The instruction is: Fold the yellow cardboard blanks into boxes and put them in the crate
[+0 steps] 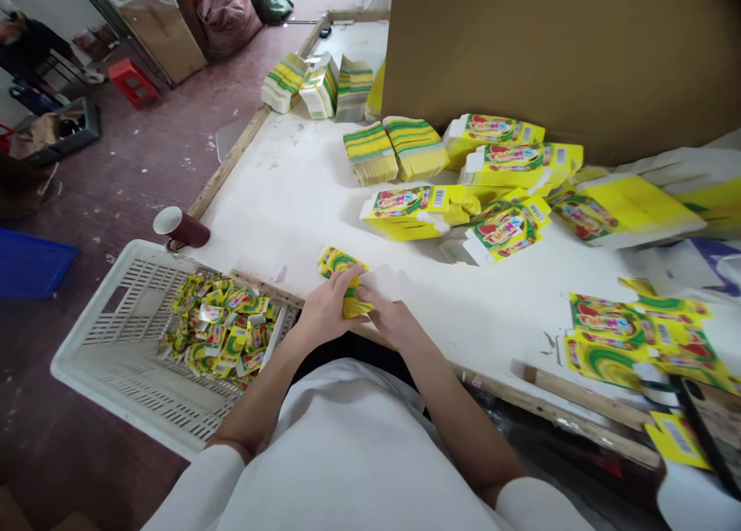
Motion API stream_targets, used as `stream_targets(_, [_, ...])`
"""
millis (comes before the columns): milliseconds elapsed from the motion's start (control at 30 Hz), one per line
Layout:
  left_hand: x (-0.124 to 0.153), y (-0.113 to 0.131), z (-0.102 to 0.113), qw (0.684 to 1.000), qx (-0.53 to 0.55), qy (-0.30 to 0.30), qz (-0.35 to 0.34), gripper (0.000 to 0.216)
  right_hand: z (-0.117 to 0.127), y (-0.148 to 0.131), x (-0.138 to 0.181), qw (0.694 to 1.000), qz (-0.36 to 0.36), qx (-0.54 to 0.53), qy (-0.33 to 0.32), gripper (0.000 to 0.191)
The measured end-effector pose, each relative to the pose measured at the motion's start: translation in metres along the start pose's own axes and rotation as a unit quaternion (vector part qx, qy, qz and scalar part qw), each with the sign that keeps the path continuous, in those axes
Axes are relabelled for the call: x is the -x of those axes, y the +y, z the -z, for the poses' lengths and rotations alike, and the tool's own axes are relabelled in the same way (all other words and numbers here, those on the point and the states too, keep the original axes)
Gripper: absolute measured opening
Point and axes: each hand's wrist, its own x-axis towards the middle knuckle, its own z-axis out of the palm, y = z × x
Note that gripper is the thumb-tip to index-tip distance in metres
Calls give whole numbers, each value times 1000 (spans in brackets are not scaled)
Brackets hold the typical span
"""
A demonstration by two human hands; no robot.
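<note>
Both hands hold a small yellow and green printed carton [336, 261] at the table's front edge. My left hand [329, 309] has its fingers wrapped over the carton's near side. On the carton's near end, my right hand [389, 318] closes its fingers, with the tips partly hidden. The far end of the carton sticks out past my left fingers, and a yellow flap shows between the hands. To the left, a white plastic crate [124, 361] holds a heap of small yellow cartons [231, 326].
Stacks of flat yellow cartons [370, 153] and bundled cartons [408, 207] lie on the white table [278, 184]. A brown mug [188, 228] stands at its left edge. Loose cartons [614, 322], a wooden strip [584, 396] and a phone [709, 415] lie at right. Tall cardboard [549, 45] blocks the back.
</note>
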Motion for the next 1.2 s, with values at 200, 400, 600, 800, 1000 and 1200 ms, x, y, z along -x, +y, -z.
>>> stream_targets(200, [4, 2, -3, 1000, -21, -6, -19, 72, 2, -3, 4, 994, -66, -82, -33, 55])
stream_targets(400, [5, 4, -6, 999, -41, 1, -22, 52, 6, 7, 6, 998, -29, -63, -4, 65])
stream_targets(600, [3, -4, -7, 998, -38, -18, 36, 79, 10, 6, 14, 965, 132, 223, -48, 67])
stream_targets(800, [-1, -6, 1, 985, -48, 146, 79, 73, 14, 10, 4, 969, 151, 184, 66, 53])
stream_targets(1000, [-4, 5, -5, 868, 380, 273, 165, 69, 16, 16, -2, 986, 90, 101, 94, 62])
stream_targets(1200, [-25, 31, -7, 665, 607, 380, 214, 50, 10, 15, 6, 947, 193, 252, 56, 37])
